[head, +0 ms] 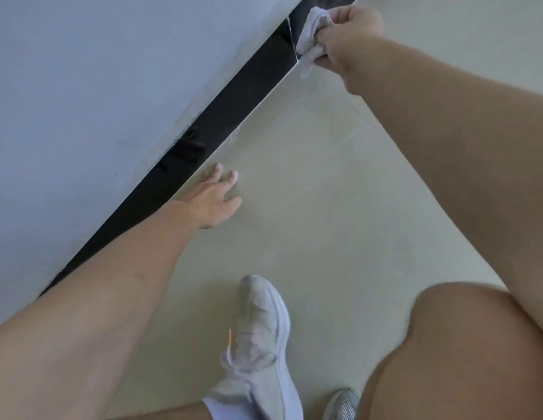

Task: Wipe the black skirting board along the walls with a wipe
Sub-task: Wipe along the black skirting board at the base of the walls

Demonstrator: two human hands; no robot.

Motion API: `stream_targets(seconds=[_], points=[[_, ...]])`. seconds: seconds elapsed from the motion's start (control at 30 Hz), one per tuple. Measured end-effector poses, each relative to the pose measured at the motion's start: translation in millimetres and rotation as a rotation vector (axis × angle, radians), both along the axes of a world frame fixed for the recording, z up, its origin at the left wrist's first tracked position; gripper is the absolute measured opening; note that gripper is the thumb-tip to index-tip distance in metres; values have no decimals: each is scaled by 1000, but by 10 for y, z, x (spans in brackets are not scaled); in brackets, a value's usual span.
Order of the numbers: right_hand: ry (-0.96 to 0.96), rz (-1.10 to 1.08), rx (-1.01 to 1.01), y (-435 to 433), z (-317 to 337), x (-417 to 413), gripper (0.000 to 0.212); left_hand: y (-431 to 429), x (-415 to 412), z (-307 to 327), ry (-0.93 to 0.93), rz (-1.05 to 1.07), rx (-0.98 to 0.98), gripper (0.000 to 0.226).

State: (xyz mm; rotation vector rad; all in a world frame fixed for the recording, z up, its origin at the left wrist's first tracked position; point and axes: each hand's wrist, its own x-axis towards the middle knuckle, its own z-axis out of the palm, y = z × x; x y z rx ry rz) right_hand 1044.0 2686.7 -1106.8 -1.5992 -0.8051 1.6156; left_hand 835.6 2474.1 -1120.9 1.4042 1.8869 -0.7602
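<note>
The black skirting board [227, 110] runs diagonally from lower left to upper right along the foot of a pale wall. My right hand [346, 37] grips a crumpled white wipe [312, 34] and holds it against the board near the top of the view, beside a thin vertical joint in the board. My left hand [214, 198] rests with fingers spread on the floor just beside the board's lower edge, holding nothing.
The pale grey-blue wall [97, 101] fills the upper left. The light floor [324, 192] spreads to the right. My white sneaker [261, 344] stands near the bottom centre, a second grey shoe [343, 404] beside it, and my bare knee [461, 344] at the lower right.
</note>
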Motion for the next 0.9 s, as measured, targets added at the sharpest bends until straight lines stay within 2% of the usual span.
stream_targets(seconds=[0.1,0.2,0.23,0.37,0.47,0.53,0.73,0.9], points=[[24,42,-84,-53,137,72,25,170,-23,71,35,-34,-94,63],[-77,198,-24,-141,255,185,24,481,-25,206,110,-171,-238,67],[-108,214,-7,-147,300,243,24,603,13,265,104,-222,-232,67],[-176,171,56,-109,533,576,22,1085,360,675,-14,-486,57,61],[-173,-6,74,-193,770,795,10,1342,598,1038,-54,-567,164,59],[-126,-122,32,-334,853,915,1,1455,709,1190,-80,-587,189,59],[-78,-291,-46,-503,1227,1214,14,1860,897,1524,-156,-537,256,60],[-203,-334,37,-167,1841,1399,10,2145,1037,1788,-249,-498,331,55]])
